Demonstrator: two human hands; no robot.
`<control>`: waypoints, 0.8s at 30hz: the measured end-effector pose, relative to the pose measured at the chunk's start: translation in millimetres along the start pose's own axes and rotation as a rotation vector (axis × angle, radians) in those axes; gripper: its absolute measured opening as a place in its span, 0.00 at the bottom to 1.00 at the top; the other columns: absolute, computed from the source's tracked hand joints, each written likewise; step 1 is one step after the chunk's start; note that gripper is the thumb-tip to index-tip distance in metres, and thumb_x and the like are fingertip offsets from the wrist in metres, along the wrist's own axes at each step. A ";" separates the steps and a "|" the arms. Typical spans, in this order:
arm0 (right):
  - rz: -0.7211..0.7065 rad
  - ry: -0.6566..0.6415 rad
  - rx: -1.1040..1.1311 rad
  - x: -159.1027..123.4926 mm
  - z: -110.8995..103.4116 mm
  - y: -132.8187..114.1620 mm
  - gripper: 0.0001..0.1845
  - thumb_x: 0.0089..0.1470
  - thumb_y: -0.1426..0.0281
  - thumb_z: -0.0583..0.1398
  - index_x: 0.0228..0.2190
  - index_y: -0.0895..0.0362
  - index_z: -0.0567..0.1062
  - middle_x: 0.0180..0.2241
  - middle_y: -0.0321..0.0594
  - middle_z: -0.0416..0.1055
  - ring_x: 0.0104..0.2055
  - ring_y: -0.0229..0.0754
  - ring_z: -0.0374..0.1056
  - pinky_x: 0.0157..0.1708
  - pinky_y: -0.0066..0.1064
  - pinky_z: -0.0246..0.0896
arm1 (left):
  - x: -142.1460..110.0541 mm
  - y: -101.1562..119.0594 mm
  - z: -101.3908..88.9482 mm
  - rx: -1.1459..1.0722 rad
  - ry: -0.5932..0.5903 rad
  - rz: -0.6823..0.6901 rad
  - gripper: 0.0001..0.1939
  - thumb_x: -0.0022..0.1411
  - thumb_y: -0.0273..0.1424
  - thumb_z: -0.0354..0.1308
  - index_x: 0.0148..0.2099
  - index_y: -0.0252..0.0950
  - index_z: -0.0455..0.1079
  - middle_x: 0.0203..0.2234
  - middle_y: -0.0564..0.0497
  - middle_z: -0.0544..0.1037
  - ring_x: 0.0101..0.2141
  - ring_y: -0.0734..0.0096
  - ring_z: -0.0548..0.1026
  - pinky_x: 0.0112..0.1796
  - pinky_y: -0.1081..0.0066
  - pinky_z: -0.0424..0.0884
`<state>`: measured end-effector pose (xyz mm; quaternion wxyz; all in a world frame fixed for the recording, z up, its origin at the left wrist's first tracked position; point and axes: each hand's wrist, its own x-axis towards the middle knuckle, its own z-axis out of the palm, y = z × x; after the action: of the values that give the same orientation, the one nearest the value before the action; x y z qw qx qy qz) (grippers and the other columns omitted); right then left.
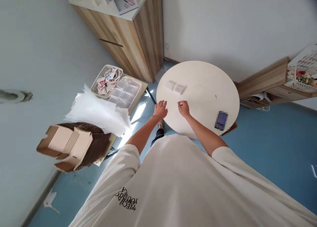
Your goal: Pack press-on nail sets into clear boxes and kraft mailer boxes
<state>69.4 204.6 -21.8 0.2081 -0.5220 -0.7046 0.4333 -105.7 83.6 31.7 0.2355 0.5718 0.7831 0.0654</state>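
Note:
My left hand [160, 110] is over the left edge of the round white table [198, 118], fingers stretched out and slightly apart, with nothing in it. My right hand [183, 108] is to its right above the table, thumb and fingers curled together. Whether something small is pinched there, I cannot make out. Just beyond both hands lies a clear plastic box [179, 88], blurred, in two joined halves that look unfolded. Neither hand touches it. A small dark object [216, 96] lies farther right, and a pixelated dark blue item [221, 120] is near the right edge.
At left, a low table holds a white basket of printed packets [109, 79], a tray of clear plastic boxes [126, 91], white sheets [96, 111] and stacked brown cardboard boxes [74, 144]. A wooden cabinet [138, 39] stands behind. A wooden shelf unit [264, 78] is at right.

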 end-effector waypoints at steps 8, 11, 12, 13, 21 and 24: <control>-0.196 -0.191 -0.003 -58.2 22.1 -39.7 0.07 0.63 0.67 0.58 0.38 0.53 0.77 0.51 0.46 0.72 0.43 0.44 0.73 0.51 0.42 0.73 | -99.7 -22.6 -6.4 -0.030 0.104 -0.130 0.30 0.75 0.34 0.47 0.76 0.35 0.56 0.75 0.37 0.58 0.75 0.46 0.53 0.72 0.43 0.51; -0.278 -0.262 -0.004 -71.2 44.0 -63.9 0.08 0.63 0.67 0.57 0.38 0.53 0.77 0.50 0.45 0.72 0.42 0.43 0.73 0.51 0.42 0.73 | -131.4 -39.0 -11.7 -0.040 0.198 -0.185 0.30 0.75 0.33 0.49 0.75 0.36 0.58 0.74 0.37 0.60 0.75 0.47 0.54 0.72 0.44 0.52; -0.303 -0.287 -0.012 -75.7 53.4 -74.1 0.08 0.63 0.67 0.57 0.38 0.53 0.77 0.50 0.45 0.72 0.42 0.43 0.73 0.51 0.42 0.73 | -142.5 -45.6 -14.0 -0.044 0.232 -0.200 0.29 0.75 0.33 0.49 0.75 0.36 0.59 0.74 0.37 0.61 0.74 0.47 0.55 0.71 0.44 0.54; -0.333 -0.313 -0.021 -80.6 63.9 -85.2 0.09 0.63 0.67 0.57 0.38 0.53 0.78 0.50 0.45 0.72 0.42 0.44 0.73 0.51 0.42 0.73 | -154.1 -52.9 -16.6 -0.050 0.268 -0.214 0.29 0.75 0.33 0.50 0.74 0.36 0.60 0.73 0.37 0.62 0.74 0.47 0.57 0.71 0.45 0.55; -0.657 -0.590 -0.095 -145.6 171.4 -193.1 0.13 0.64 0.70 0.54 0.41 0.53 0.78 0.50 0.45 0.73 0.44 0.44 0.74 0.50 0.39 0.71 | -266.9 -141.3 -42.8 -0.116 0.514 -0.320 0.23 0.74 0.27 0.47 0.66 0.38 0.71 0.63 0.43 0.75 0.62 0.57 0.73 0.64 0.56 0.68; -0.728 -0.680 -0.126 -178.1 215.5 -227.6 0.14 0.64 0.71 0.53 0.42 0.53 0.79 0.51 0.44 0.74 0.44 0.44 0.74 0.49 0.38 0.71 | -315.7 -182.2 -49.6 -0.097 0.551 -0.416 0.23 0.75 0.28 0.47 0.66 0.39 0.71 0.63 0.42 0.76 0.61 0.56 0.73 0.64 0.56 0.69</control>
<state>-152.0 -61.4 79.0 0.0723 -0.0832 -0.8937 0.4349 -211.0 -262.0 100.5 0.0505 0.3487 0.9131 0.2052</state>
